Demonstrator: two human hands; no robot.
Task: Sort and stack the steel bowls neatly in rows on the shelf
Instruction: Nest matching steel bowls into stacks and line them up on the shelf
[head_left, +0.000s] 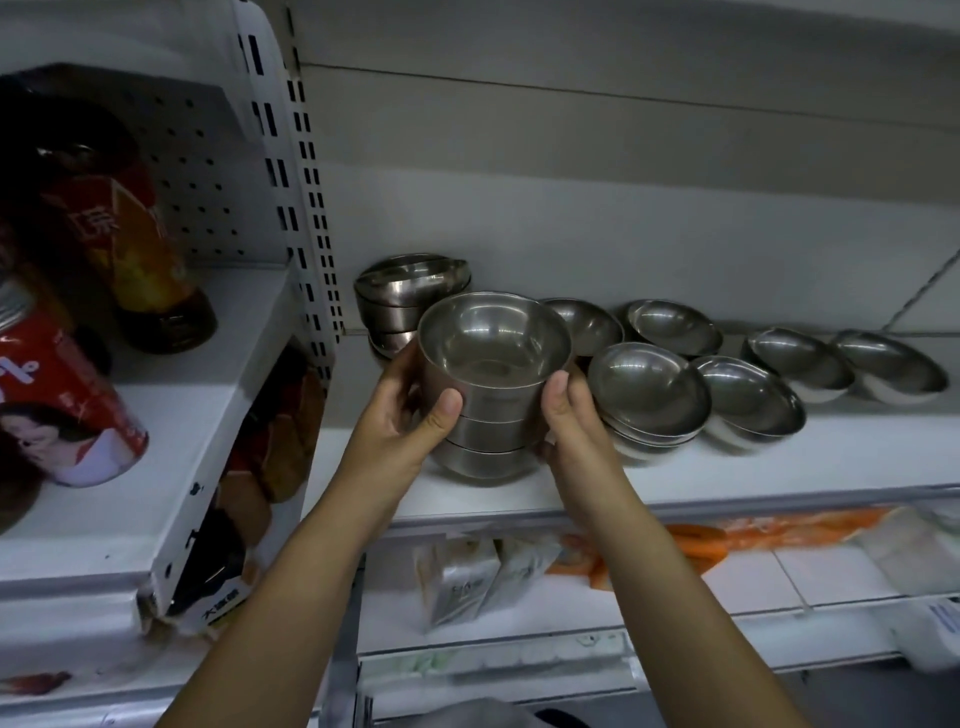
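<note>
Both hands, left hand (410, 405) and right hand (569, 415), gripped the bowl stack (491, 405); lowering it level onto the shelf (727, 467) seemed wisest.

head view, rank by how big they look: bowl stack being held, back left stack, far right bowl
1. held bowl stack: largest, but nearest the camera.
2. back-left stack and far-right bowl look alike; the stack is partly hidden, so unranked.
</note>
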